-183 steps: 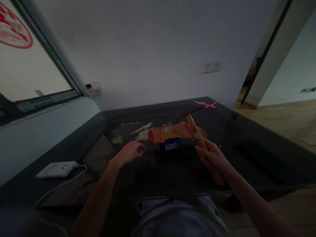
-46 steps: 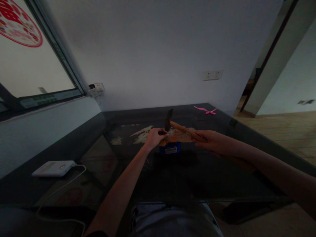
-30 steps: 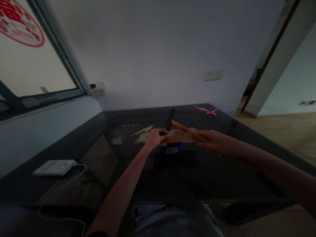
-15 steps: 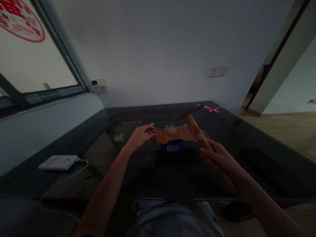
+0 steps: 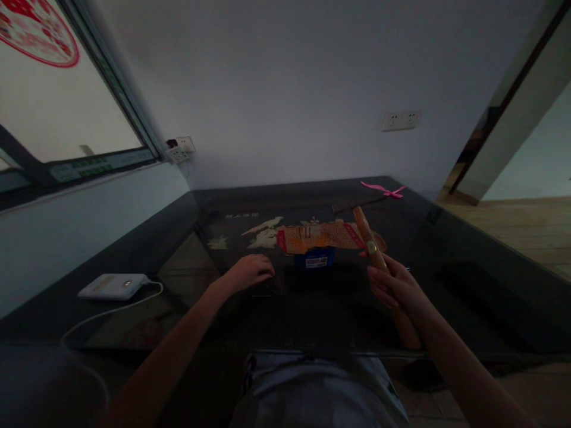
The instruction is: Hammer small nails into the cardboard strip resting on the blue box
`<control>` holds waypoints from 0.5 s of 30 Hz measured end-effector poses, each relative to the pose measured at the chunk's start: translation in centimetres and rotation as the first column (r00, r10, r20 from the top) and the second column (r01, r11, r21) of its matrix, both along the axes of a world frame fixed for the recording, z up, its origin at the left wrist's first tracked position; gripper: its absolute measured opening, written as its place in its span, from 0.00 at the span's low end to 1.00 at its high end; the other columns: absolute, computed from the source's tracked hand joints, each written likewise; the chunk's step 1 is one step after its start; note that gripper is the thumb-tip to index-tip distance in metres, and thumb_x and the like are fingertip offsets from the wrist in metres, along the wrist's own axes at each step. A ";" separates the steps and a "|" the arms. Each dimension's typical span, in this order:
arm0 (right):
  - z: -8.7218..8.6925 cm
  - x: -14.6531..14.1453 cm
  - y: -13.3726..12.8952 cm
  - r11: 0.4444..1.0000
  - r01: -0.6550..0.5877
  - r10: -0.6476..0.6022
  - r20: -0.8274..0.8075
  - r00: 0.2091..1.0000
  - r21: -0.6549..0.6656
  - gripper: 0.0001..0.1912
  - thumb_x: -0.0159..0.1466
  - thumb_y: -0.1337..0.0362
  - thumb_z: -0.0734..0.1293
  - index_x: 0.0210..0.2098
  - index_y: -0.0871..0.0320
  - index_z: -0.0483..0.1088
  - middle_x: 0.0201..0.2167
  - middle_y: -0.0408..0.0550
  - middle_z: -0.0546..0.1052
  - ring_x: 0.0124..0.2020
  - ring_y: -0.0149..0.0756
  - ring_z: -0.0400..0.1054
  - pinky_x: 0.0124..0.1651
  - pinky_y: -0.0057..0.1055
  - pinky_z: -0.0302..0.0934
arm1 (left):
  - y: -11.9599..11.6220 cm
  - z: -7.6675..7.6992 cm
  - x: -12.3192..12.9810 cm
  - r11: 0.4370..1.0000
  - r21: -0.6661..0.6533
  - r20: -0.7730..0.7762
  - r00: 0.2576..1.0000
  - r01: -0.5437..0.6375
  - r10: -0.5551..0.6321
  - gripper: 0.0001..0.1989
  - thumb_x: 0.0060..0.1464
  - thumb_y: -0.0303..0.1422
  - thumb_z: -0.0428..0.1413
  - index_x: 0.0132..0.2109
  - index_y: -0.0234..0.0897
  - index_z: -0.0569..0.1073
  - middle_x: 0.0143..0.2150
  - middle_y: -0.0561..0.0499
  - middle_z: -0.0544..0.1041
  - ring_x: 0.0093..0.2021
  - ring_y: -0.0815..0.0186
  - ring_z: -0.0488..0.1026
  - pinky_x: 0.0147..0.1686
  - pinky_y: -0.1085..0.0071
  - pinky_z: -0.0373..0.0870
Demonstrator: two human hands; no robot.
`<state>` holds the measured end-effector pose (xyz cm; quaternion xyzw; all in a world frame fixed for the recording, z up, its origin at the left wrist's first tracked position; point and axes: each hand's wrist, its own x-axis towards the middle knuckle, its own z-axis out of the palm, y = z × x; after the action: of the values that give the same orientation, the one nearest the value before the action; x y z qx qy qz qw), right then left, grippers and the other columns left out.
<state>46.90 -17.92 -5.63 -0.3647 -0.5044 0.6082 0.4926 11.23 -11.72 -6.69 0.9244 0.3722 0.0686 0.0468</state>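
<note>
My right hand (image 5: pixel 397 282) is wrapped round the wooden handle of a hammer (image 5: pixel 364 229). Its long dark head points up and away from me, above the tabletop. My left hand (image 5: pixel 250 273) is low over the table with its fingers curled down and close together; whether anything is between them is hidden. Right by those fingertips lie several thin nails (image 5: pixel 267 295), faint against the dark surface. Between the hands, a printed orange-brown packet with red ends (image 5: pixel 316 236) lies across a small blue box (image 5: pixel 314 259), untouched by my left hand. A rounded wooden piece (image 5: pixel 379 241) shows partly behind the hammer handle.
On the dark glossy table (image 5: pixel 214 208), a white power bank (image 5: pixel 113 286) with a cable (image 5: pixel 102 315) is at the left. A pink ribbon (image 5: pixel 388 191) lies at the back right, and a dark flat object (image 5: pixel 495 297) near the right edge. Behind stands a wall with sockets (image 5: pixel 400 120).
My left hand has let go of the packet's left end and come down towards me beside the nails. The packet rests on the blue box. My right hand still holds the hammer.
</note>
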 end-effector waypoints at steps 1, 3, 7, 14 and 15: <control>-0.1 0.0 0.0 1.000 0.005 -0.005 -0.002 1.000 0.001 0.28 0.57 0.59 0.67 0.54 0.56 0.56 0.12 0.29 0.58 0.06 0.18 0.46 0.08 0.18 0.44 | 0.3 0.0 0.1 1.000 0.010 -0.029 0.999 0.020 -0.020 0.08 0.56 0.33 0.50 0.38 0.40 0.73 0.39 0.51 0.74 0.42 0.66 0.69 0.43 0.72 0.63; -0.1 0.1 0.1 1.000 0.013 -0.013 -0.004 1.000 0.004 0.28 0.57 0.58 0.67 0.54 0.56 0.56 0.12 0.29 0.58 0.06 0.18 0.45 0.08 0.18 0.44 | 0.8 0.1 0.2 0.998 0.021 -0.080 0.995 0.056 -0.054 0.07 0.56 0.33 0.51 0.38 0.40 0.74 0.38 0.51 0.74 0.41 0.66 0.70 0.41 0.72 0.63; -0.2 0.3 0.0 1.000 0.029 -0.029 0.008 1.000 0.002 0.27 0.57 0.58 0.67 0.54 0.56 0.57 0.12 0.29 0.58 0.06 0.18 0.46 0.08 0.18 0.44 | 1.4 0.1 0.5 0.993 0.072 -0.144 0.986 0.093 -0.082 0.07 0.55 0.33 0.51 0.36 0.40 0.73 0.35 0.49 0.74 0.39 0.64 0.69 0.41 0.70 0.62; -0.1 0.3 -0.1 1.000 0.023 -0.023 0.013 1.000 0.000 0.26 0.58 0.59 0.67 0.53 0.56 0.58 0.13 0.29 0.58 0.06 0.18 0.46 0.09 0.18 0.44 | 1.9 -0.2 0.1 0.988 0.148 -0.193 0.981 0.050 -0.020 0.08 0.55 0.31 0.48 0.34 0.37 0.72 0.35 0.46 0.73 0.38 0.61 0.69 0.41 0.66 0.63; -0.1 0.3 -0.1 1.000 0.017 -0.017 0.011 1.000 0.002 0.26 0.58 0.58 0.67 0.53 0.56 0.57 0.13 0.29 0.58 0.06 0.18 0.46 0.09 0.18 0.44 | 1.9 -0.2 0.0 0.988 0.149 -0.194 0.981 0.028 0.001 0.08 0.55 0.31 0.49 0.34 0.37 0.72 0.35 0.46 0.73 0.38 0.61 0.69 0.41 0.67 0.64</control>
<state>47.25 -17.99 -5.77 -0.3719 -0.5043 0.6016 0.4954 11.23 -9.83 -6.87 0.9301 0.3625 0.0063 -0.0594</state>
